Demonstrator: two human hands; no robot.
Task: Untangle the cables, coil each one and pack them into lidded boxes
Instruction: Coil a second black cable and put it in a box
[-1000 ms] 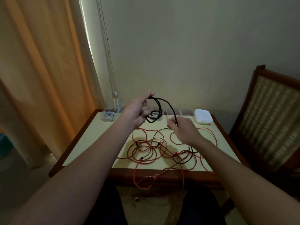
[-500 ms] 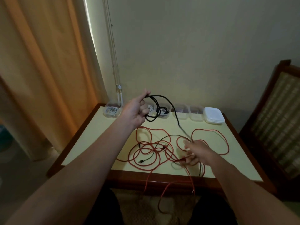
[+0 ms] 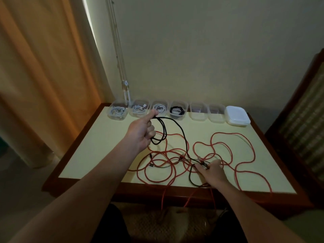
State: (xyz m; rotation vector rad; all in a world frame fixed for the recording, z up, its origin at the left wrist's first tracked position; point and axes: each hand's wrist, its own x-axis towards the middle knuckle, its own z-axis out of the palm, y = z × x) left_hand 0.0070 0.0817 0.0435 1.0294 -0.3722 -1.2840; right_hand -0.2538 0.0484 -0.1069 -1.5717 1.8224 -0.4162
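Note:
My left hand [image 3: 142, 131] is raised over the table's middle and grips a few small loops of a black cable [image 3: 180, 132]. That cable runs down to the right into a tangle of red cables [image 3: 233, 151] spread over the table [image 3: 98, 146]. My right hand [image 3: 213, 171] lies low on the tangle near the front edge, its fingers pinching the black cable among red strands. Some red cable hangs over the front edge. A row of clear boxes stands along the back: three with white cables [image 3: 139, 109], one with a black cable [image 3: 177, 111], two empty [image 3: 216, 114].
A stack of white lids [image 3: 237, 115] sits at the back right corner. A curtain [image 3: 43, 67] hangs at the left, with a thin cord against the wall. A wooden chair [image 3: 301, 123] stands close to the table's right side.
My right hand dropped from the raised black cable down onto the tangle near the front edge. My left hand kept its loops and sank a little. The view swung to show the whole row of boxes.

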